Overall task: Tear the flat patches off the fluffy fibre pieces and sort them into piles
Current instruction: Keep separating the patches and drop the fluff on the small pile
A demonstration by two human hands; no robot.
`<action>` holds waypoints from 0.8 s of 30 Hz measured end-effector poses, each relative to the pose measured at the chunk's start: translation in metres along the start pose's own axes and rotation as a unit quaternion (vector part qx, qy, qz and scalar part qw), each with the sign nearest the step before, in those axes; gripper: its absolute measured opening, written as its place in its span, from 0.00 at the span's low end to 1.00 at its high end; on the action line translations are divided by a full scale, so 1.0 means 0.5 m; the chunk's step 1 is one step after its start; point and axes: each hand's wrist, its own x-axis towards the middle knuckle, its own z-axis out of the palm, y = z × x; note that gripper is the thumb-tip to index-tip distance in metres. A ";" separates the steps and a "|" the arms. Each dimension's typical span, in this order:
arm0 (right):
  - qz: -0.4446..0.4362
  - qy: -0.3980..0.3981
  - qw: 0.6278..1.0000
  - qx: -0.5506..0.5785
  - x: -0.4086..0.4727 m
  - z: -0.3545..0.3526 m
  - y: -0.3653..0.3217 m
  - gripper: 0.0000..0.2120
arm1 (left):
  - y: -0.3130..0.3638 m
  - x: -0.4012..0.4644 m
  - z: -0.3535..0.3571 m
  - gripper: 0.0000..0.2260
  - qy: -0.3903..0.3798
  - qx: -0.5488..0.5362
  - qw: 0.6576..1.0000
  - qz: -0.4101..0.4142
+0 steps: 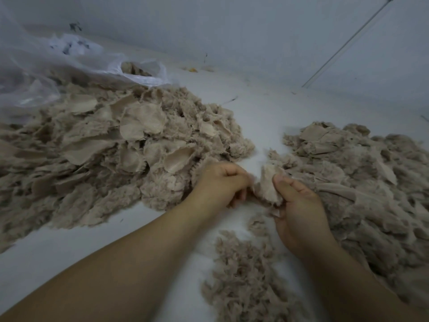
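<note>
A beige fluffy fibre piece (pixel 267 185) hangs between my two hands in the middle of the view. My left hand (pixel 220 182) pinches its left edge with curled fingers. My right hand (pixel 299 205) grips its right side, thumb on top. A large heap of fluffy pieces with flat round patches (pixel 111 147) lies to the left. Another beige pile (pixel 362 182) spreads on the right. A smaller pile of loose fluffy fibre (pixel 246 280) lies near me between my forearms.
A clear plastic bag (pixel 46 73) with more fibre inside lies at the back left. The white surface (pixel 262 108) runs back to a pale wall. A thin rod (pixel 348 40) leans against the wall at the right.
</note>
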 end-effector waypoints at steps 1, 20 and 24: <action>-0.003 0.002 1.000 0.000 -0.002 0.001 0.000 0.10 | 0.000 -0.003 0.003 0.09 -0.033 0.051 0.998 0.002; 0.001 0.021 0.999 0.041 -0.008 0.007 -0.003 0.17 | 0.035 -0.028 -0.021 0.09 -0.306 0.234 0.923 0.010; -0.009 0.028 1.000 0.006 -0.007 0.007 0.002 0.19 | 0.022 -0.021 0.012 0.21 -0.131 0.148 0.980 0.009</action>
